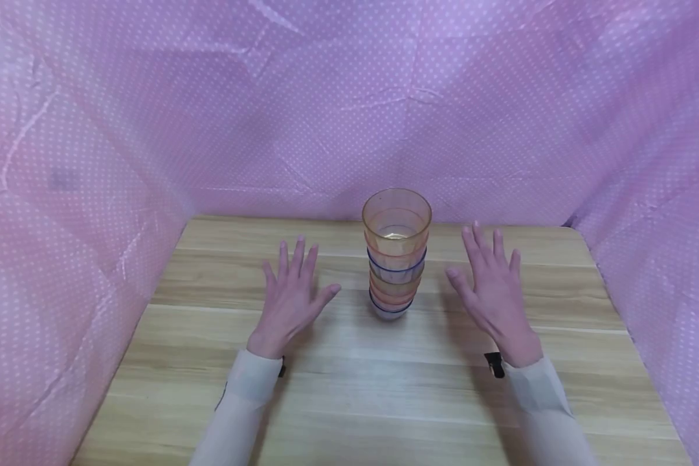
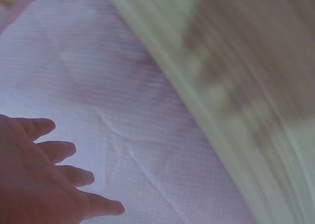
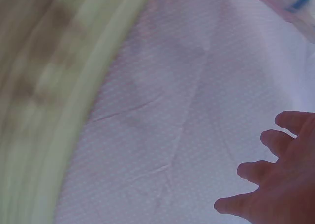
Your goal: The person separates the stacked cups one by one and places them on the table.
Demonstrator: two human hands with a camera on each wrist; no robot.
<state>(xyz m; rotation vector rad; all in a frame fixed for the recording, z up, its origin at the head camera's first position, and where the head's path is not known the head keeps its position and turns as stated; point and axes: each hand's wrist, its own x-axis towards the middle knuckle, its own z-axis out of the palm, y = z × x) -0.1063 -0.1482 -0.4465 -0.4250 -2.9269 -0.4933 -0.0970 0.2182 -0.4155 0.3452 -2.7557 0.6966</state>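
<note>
Nearest the front edge of the bench (image 1: 349, 401), the two sleeves lead to flat hands. The left hand (image 1: 289, 301) and the right hand (image 1: 497, 301) both have the grip apart, fingers straight and spread, holding nothing. Between them, a little farther toward the back edge, stands the stack of cups (image 1: 395, 255), upright. It is slightly nearer to the left hand's thumb, touching neither hand.

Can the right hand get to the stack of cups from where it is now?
Probably yes. The right hand is open beside the stack of cups, with only bare table between them; the left hand stays on the other side.
</note>
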